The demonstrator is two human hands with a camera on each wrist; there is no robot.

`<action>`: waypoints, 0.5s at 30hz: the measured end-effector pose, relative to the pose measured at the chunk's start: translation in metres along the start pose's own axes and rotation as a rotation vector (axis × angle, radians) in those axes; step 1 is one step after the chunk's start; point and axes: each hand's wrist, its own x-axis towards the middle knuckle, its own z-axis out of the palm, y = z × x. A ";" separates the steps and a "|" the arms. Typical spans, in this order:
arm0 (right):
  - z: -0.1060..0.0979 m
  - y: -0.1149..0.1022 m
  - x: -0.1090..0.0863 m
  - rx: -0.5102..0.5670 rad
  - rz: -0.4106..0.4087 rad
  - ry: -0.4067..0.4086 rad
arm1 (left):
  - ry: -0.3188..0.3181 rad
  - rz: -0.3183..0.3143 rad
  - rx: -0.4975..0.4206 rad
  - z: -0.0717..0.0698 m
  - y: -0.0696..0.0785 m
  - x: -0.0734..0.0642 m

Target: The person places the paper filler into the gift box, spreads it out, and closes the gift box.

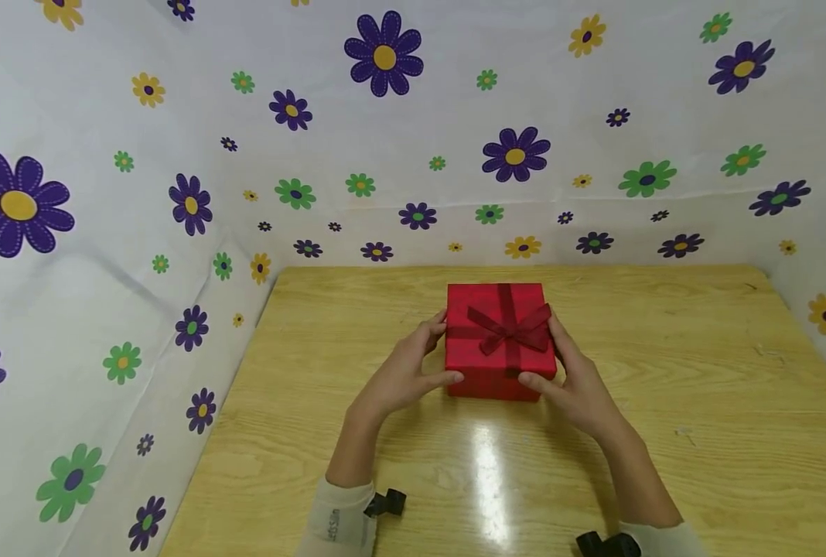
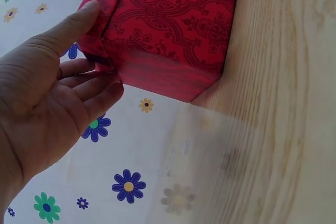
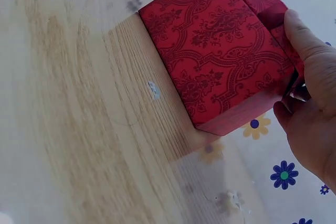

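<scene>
A red gift box (image 1: 493, 384) with a dark damask pattern stands on the wooden table. Its lid (image 1: 465, 302) carries a dark red ribbon bow (image 1: 509, 333). My left hand (image 1: 402, 371) grips the lid at the left side, thumb on the front face and fingers along the side. On the opposite side, my right hand (image 1: 583, 387) holds the lid the same way. In the left wrist view, the fingertips of the left hand (image 2: 52, 93) sit at the lid's lower edge. The right wrist view shows the right hand (image 3: 317, 98) at the lid's edge, fingers partly hidden behind the box.
The glossy wooden table (image 1: 315, 348) extends around the box, with a bright light reflection in front of it. A white flower-print sheet (image 1: 441, 116) hangs behind the table and along its sides. Small black devices (image 1: 385, 503) are strapped at both wrists.
</scene>
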 end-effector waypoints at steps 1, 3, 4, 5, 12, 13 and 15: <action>0.001 0.000 -0.001 -0.007 -0.001 -0.003 | -0.002 -0.006 0.005 0.000 0.000 -0.001; 0.003 0.001 -0.002 -0.023 0.002 -0.004 | -0.009 -0.010 0.015 -0.002 0.000 -0.002; 0.004 0.003 -0.003 -0.029 0.005 -0.004 | -0.012 -0.006 0.019 -0.002 0.000 -0.002; 0.005 0.004 -0.003 -0.031 0.013 -0.006 | -0.016 -0.003 0.023 -0.003 0.000 -0.001; 0.007 0.009 0.000 -0.031 0.033 -0.024 | -0.043 -0.044 -0.008 -0.001 -0.005 0.004; 0.007 0.010 0.001 -0.030 0.034 -0.030 | -0.047 -0.059 -0.021 0.000 -0.006 0.004; 0.008 0.012 0.001 -0.031 0.035 -0.039 | -0.056 -0.085 -0.040 0.001 -0.009 0.004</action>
